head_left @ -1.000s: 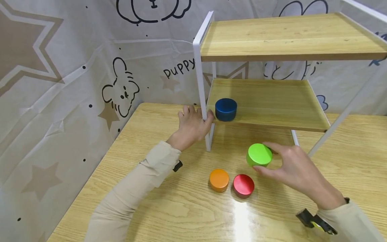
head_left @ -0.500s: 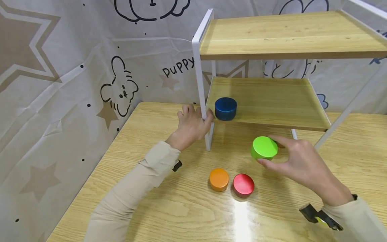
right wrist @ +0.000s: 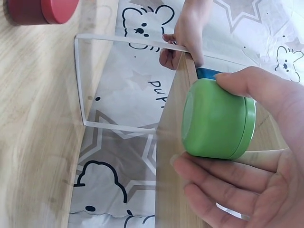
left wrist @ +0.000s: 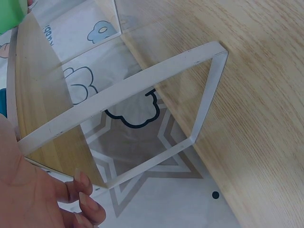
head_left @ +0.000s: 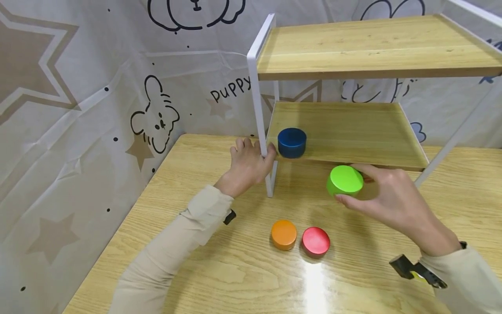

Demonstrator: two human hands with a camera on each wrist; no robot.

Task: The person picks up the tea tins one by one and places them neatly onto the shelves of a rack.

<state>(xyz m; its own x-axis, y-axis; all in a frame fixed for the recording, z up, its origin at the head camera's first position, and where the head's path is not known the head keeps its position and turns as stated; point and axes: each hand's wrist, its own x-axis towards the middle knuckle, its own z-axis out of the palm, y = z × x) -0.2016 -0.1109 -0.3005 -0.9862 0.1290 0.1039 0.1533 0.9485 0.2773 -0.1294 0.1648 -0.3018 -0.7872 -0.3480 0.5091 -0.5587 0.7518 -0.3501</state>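
My right hand (head_left: 396,200) pinches a green round tin (head_left: 345,181) between thumb and fingers, above the table and just before the lower shelf's front edge. In the right wrist view a lid seam runs round the green tin (right wrist: 218,118). My left hand (head_left: 249,168) grips the white metal frame (head_left: 258,109) of a two-tier shelf rack, its thumb by the lower shelf (head_left: 361,135). A blue round tin (head_left: 292,143) stands on that shelf's left end, close to the left thumb. On the table, an orange tin (head_left: 284,234) and a red tin (head_left: 316,241) stand side by side.
The rack's upper wooden shelf (head_left: 376,48) overhangs the lower one. A slanting white post (head_left: 459,126) rises right of my right hand. A patterned cloth (head_left: 98,174) hangs behind and left of the wooden table (head_left: 235,274).
My right hand has lifted the green tin up and slightly to the right, toward the lower shelf's front edge. The left hand and the other tins have stayed in place.
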